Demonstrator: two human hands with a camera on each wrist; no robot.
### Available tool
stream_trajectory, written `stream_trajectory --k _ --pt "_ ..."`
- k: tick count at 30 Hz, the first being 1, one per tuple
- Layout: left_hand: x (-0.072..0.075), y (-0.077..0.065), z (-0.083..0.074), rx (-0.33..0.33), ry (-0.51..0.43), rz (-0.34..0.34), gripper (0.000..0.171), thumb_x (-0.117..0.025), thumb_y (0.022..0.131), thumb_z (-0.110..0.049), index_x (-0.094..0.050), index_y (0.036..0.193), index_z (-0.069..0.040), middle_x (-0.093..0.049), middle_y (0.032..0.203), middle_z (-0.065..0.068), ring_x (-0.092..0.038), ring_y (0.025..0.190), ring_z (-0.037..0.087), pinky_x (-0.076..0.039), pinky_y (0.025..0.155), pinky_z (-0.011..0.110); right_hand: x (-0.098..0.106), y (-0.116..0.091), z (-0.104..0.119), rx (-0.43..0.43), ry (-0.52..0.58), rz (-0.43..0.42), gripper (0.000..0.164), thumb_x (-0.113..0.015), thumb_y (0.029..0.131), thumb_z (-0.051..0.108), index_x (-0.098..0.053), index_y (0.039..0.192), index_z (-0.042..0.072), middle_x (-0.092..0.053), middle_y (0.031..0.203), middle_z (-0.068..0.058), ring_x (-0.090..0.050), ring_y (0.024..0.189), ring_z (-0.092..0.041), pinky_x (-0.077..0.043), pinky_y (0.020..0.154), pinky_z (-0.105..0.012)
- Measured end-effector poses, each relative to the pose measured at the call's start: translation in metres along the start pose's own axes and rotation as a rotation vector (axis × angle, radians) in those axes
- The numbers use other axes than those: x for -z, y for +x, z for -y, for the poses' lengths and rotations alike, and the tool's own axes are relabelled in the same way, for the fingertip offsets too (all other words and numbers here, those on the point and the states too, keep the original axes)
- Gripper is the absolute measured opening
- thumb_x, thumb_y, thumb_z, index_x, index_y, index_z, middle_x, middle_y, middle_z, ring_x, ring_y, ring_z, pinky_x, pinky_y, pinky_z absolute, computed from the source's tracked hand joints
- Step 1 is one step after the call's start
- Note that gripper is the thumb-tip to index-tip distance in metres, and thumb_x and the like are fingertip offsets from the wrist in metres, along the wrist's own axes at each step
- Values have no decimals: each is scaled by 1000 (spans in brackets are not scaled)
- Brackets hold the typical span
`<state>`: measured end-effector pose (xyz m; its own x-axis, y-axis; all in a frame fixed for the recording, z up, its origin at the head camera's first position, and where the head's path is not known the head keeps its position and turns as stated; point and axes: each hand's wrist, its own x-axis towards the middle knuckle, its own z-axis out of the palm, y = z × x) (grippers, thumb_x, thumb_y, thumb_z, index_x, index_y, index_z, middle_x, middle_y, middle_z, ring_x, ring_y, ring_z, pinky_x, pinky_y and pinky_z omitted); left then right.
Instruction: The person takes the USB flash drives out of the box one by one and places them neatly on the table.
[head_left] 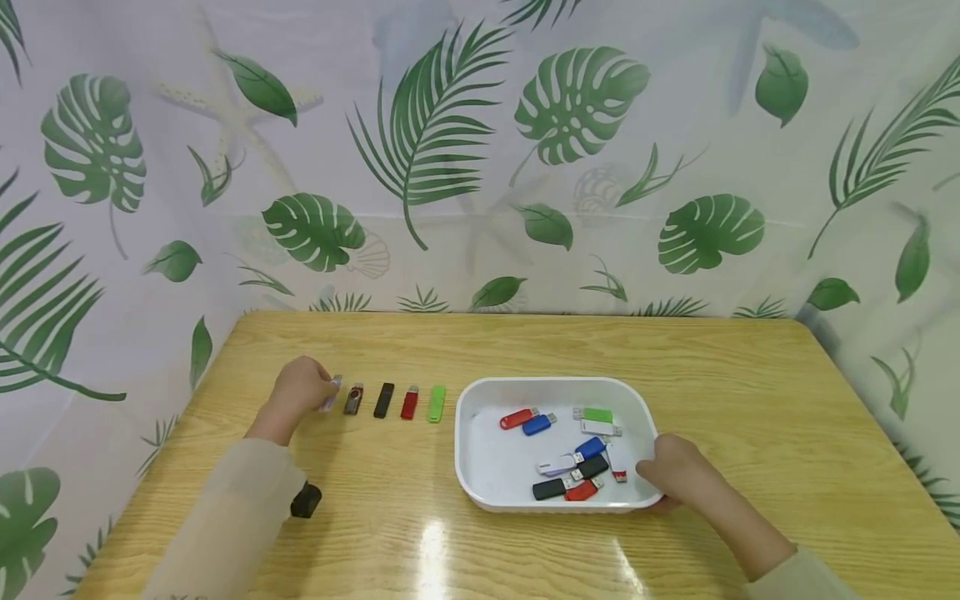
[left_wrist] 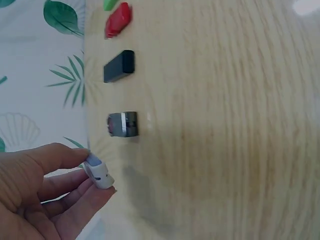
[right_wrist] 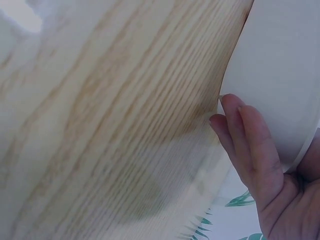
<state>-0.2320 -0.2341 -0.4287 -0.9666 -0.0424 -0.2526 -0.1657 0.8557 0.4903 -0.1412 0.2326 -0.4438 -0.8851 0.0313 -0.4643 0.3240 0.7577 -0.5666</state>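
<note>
Wood-grain table (head_left: 375, 467): I see right hand (head_left: 678, 468) gripping white tray (head_left: 491, 458), left hand (head_left: 298, 392) pinching white USB stick (left_wrist: 100, 174) left of it.

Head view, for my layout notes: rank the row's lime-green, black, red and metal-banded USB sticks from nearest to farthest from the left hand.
1. Metal-banded stick, just right of the left hand
2. Black stick, next rightward
3. Red stick, right of that
4. Lime-green stick, at the row's right end
</note>
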Motion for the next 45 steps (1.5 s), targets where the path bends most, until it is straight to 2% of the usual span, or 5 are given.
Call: stream_trajectory --k 13,24,37,42,45 --pt "-7 6 24 -6 10 -52 21 -60 86 -8 -68 77 9 -68 76 18 -59 71 27 -51 71 40 -1 -2 2 16 -15 -10 26 -50 87 2 -44 98 -20 -53 79 -21 -61 56 -21 -53 50 -31" --pt "-3 4 21 -35 41 -54 47 -55 90 -10 -42 45 -12 -30 40 -5 -24 38 8 -31 43 23 1 -2 7 23 -20 -6 27 -49 87 2 -44 99 -21 -54 79 -21 -61 57 -20 -53 51 -30" --pt "-4 5 -9 4 125 -76 34 -59 90 -15 -44 61 -4 -38 54 5 -29 48 13 -30 47 25 1 -3 2 33 -39 -20 23 -50 85 2 -46 92 -19 -53 77 -21 -61 54 -19 -53 49 -30" --pt "-4 1 -33 -55 142 -48 38 -56 94 -16 -53 120 11 -55 124 28 -60 94 33 -51 78 46 1 -3 1 38 -52 -25 22 -50 85 2 -46 91 -19 -53 77 -20 -60 52 -19 -53 48 -29" --pt "-6 -1 -49 -78 161 -41 39 -56 94 -18 -54 123 8 -54 128 25 -61 101 36 -51 80 48 1 -4 0 37 -51 -22 23 -50 85 3 -46 92 -19 -53 77 -20 -60 53 -19 -53 49 -29"
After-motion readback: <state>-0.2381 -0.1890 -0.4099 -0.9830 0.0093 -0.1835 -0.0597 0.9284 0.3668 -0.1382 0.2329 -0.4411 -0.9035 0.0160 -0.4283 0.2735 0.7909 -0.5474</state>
